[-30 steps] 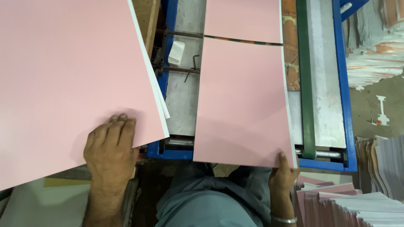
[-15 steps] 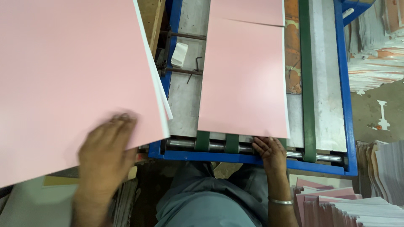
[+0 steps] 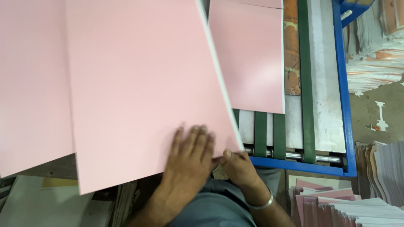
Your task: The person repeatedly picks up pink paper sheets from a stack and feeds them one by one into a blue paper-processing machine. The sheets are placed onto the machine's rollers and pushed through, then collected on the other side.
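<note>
Paper stacks are lying around a blue conveyor. One pink sheet has been carried up-belt; a fresh sheet is now being pinched by both hands: left hand flat, right hand gripping its corner.

The pink sheet looks like smooth, matt card with a white edge. The machine's blue frame is painted metal (slightly glossy), its green belts dull rubber or fabric, its rollers bare shiny steel.
</note>
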